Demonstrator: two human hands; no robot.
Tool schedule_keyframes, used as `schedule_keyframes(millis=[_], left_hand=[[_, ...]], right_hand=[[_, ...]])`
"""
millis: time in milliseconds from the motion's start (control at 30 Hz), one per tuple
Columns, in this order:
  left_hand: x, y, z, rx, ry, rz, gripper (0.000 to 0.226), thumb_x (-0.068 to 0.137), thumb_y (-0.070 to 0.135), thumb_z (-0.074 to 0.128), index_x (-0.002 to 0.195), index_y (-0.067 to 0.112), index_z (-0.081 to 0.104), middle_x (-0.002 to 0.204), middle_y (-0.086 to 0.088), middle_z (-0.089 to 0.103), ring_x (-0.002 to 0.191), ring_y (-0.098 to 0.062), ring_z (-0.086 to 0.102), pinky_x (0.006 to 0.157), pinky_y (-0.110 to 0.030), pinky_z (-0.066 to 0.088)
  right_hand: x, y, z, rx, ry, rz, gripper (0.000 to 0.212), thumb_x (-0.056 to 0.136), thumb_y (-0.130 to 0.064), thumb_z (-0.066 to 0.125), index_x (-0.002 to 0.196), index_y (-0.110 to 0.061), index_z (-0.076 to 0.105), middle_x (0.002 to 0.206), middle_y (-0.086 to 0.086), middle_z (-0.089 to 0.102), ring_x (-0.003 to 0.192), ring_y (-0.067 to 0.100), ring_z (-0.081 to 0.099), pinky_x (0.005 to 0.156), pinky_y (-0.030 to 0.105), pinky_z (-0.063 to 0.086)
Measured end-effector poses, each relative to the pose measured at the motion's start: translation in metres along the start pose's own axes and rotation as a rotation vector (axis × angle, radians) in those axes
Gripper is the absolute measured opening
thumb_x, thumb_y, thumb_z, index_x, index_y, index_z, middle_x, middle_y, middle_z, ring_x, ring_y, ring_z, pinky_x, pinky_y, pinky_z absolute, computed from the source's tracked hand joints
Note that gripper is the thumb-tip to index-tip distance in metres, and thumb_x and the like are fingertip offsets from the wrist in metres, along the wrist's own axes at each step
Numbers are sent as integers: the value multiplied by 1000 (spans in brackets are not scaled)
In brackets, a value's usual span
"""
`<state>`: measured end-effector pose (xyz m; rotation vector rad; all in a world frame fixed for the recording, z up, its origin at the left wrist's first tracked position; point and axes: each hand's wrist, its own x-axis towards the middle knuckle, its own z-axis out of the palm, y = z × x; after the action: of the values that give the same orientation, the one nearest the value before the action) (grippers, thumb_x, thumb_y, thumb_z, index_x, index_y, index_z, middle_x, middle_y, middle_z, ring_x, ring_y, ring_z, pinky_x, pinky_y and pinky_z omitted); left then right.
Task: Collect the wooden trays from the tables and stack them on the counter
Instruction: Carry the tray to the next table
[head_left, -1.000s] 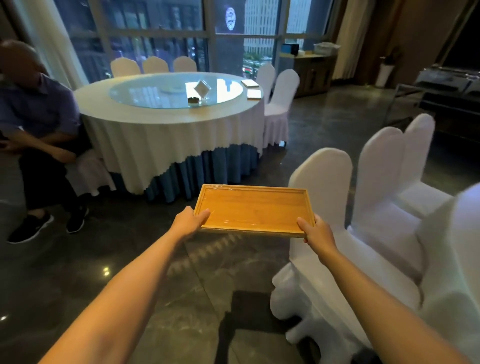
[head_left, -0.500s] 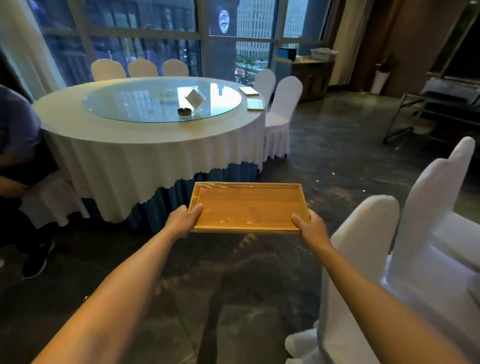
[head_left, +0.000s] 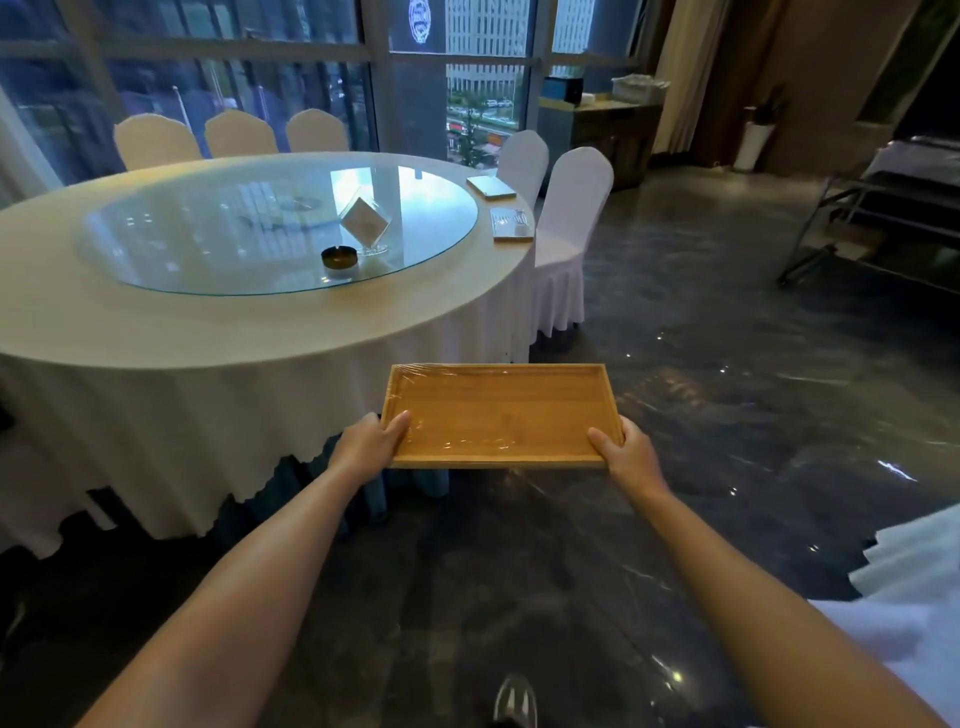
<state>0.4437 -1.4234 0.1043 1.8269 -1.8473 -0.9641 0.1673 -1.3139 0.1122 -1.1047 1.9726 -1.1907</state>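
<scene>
Now we hold the tray (head_left: 501, 413) level — left hand (head_left: 368, 444) and right hand (head_left: 625, 451) each clamp a near corner, table (head_left: 218, 332) beyond the left.

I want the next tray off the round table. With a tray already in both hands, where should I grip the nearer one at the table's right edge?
Free one hand first. The nearer tray lies flat beside the covered chair, its long side along the table rim. Come from the right, next to that chair, and pinch the outer long rim, probably thumb on top.
</scene>
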Motion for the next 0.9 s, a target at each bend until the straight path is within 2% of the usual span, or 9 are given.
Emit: schedule_keyframes(millis=[67, 200, 333, 433, 567, 633, 733, 833, 900], left_hand=[[52, 9, 12, 3, -3, -18, 46, 91, 53, 37, 98, 10, 49, 84, -4, 56, 75, -21, 56, 76, -41, 51], [170, 47, 35, -6, 6, -28, 55, 92, 49, 38, 114, 1, 51, 97, -11, 56, 80, -22, 53, 68, -34, 44], [275, 105, 50, 32, -4, -8, 52, 92, 49, 37, 114, 5, 53, 104, -13, 62, 82, -20, 55, 67, -29, 41], [342, 145, 55, 59, -25, 14, 44, 93, 49, 35, 97, 11, 56, 93, -8, 60, 72, -16, 55, 58, -24, 39], [428, 184, 65, 124, 9, -9, 54, 92, 51, 33, 106, 4, 56, 97, -12, 63, 84, -26, 58, 72, -35, 43], [471, 198, 79, 130, -6, 2, 55, 93, 50, 33, 104, 3, 59, 100, -15, 66, 86, -29, 60, 72, -35, 42], [543, 215, 106, 118, -41, 7, 54, 93, 49, 33, 101, 3, 61, 99, -16, 67, 86, -31, 61, 70, -32, 40], [623, 235, 128, 81, -66, -16, 47, 93, 49, 34, 88, 8, 57, 87, -11, 63, 67, -21, 57, 64, -30, 41], [679, 251, 136, 58, -61, -27, 49, 93, 49, 35, 87, 6, 57, 83, -10, 59, 70, -28, 60, 64, -33, 43]], right_hand=[[57, 5, 12, 19, -4, -3, 42, 92, -23, 51, 129, -5, 45, 122, 14, 58, 102, 21, 55, 87, 34, 46], [184, 8, 24, 44, -31, 3, 41, 92, -22, 51, 129, -5, 45, 121, 13, 58, 105, 23, 56, 89, 35, 46], [307, -4, 15, 27, -33, 15, 41, 91, -20, 52, 129, -4, 46, 110, 7, 57, 96, 17, 52, 82, 29, 43], [386, -17, 8, 17, -33, 14, 40, 91, -19, 53, 127, -4, 48, 112, 10, 59, 96, 19, 54, 83, 32, 44], [477, -24, 7, 41, -3, 17, 37, 90, -17, 54, 124, -3, 50, 112, 13, 61, 100, 24, 57, 85, 35, 46], [520, -22, 8, 40, 12, 25, 34, 90, -16, 54, 122, -3, 52, 110, 12, 61, 96, 20, 56, 83, 33, 46], [594, -12, 12, 31, 19, 44, 34, 90, -16, 54, 122, -3, 52, 112, 14, 62, 100, 26, 59, 88, 39, 48], [682, -7, 22, 18, 13, 52, 35, 91, -15, 53, 122, -1, 51, 113, 17, 62, 96, 24, 58, 84, 35, 47], [746, -12, 29, 5, -1, 48, 34, 91, -14, 53, 122, -1, 52, 112, 16, 63, 92, 20, 56, 80, 31, 45]])
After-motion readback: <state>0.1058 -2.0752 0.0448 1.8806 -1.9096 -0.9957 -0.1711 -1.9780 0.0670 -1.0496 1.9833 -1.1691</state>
